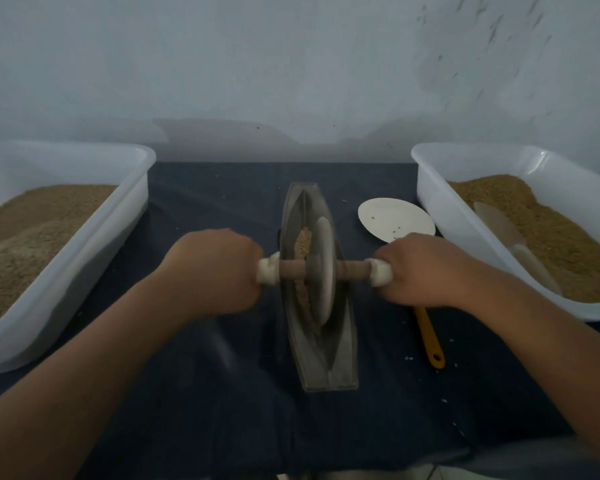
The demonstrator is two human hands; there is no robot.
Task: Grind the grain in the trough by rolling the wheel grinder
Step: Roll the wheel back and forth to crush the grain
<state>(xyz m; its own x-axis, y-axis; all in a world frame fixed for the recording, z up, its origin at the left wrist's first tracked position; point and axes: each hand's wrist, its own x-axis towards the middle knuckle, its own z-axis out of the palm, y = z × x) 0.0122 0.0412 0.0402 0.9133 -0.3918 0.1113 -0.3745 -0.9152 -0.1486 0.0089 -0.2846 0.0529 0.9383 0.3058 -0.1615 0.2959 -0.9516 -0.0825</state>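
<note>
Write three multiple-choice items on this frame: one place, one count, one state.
1. Where is the white plate?
A) between the trough and the right tub
B) inside the trough
C) at the cloth's near edge

2. How many white tubs hold grain?
A) one
B) two
C) three

3. How do the hands meet the wheel grinder?
A) neither touches it
B) only one hand holds it
C) each grips one handle end

Answers:
1 A: the plate lies just right of the trough, beside the right tub's wall.
2 B: the left tub and the right tub both show grain.
3 C: the left hand and the right hand curl round the white handle ends.
</note>
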